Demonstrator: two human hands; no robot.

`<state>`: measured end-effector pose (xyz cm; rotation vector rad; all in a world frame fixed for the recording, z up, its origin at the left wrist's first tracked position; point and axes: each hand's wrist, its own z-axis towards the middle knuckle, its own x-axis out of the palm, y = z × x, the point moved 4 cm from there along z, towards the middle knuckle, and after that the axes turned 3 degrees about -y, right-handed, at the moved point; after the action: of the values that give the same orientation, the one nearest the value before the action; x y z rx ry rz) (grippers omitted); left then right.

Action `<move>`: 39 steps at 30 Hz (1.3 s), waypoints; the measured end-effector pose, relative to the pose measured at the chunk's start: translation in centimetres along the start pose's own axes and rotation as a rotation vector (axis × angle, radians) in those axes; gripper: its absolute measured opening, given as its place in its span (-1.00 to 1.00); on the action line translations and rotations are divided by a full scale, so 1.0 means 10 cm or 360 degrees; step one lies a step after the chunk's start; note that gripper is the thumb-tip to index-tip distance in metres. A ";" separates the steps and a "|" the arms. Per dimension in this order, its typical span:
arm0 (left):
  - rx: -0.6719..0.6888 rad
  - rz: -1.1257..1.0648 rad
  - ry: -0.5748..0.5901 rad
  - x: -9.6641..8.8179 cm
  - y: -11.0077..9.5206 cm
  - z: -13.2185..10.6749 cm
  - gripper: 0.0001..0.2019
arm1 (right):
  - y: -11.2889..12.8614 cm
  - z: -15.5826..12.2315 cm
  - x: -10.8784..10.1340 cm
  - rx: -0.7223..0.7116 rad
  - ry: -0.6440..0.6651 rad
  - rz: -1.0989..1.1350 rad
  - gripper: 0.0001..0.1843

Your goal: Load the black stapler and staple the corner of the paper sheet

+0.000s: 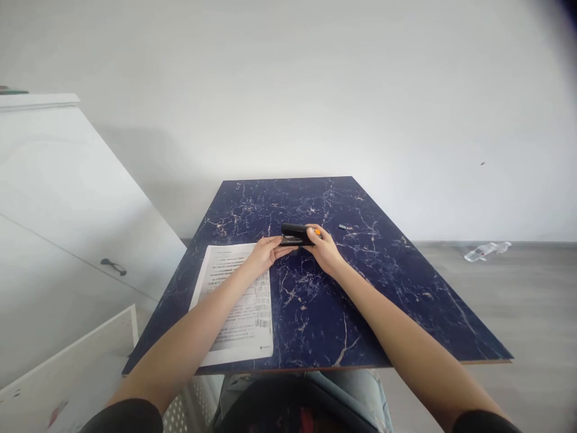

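Both my hands hold a black stapler (pixel 295 230) with an orange part at its back end, a little above the blue table. My left hand (pixel 265 252) grips the front end, its fingers on the base. My right hand (pixel 322 248) is closed around the rear, with the thumb on top near the orange part. A gap shows between the stapler's upper arm and its base. Printed paper (pixel 238 337) lies flat on the table below my left forearm, which covers part of it. A small grey strip, perhaps staples (pixel 345 227), lies to the right of the stapler.
The dark blue marble-patterned table (pixel 311 325) reaches toward a white wall (pixel 288 90). A white cabinet (pixel 58 198) with a dark handle stands at the left. On the floor at the right lies a clear plastic bottle (pixel 481 252).
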<state>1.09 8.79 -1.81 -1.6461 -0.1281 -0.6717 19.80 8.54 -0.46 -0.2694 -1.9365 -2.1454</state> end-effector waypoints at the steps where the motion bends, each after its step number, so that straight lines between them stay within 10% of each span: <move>1: 0.0011 0.0000 -0.0019 0.00 0.00 0.00 -0.71 | -0.02 -0.01 0.01 0.0114 0.0005 0.0078 -0.52; 9: 0.0023 0.0044 -0.0043 0.01 0.00 -0.02 -0.71 | -0.12 0.01 -0.01 0.0564 -0.0068 0.0037 -0.50; 39: -0.0029 -0.0178 -0.0186 -0.08 0.00 0.03 -0.69 | -0.17 0.07 -0.19 0.0316 -0.0275 0.0031 -0.51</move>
<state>0.52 9.27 -2.16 -1.7054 -0.3012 -0.6627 21.06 9.53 -2.55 -0.4473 -2.2126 -1.9557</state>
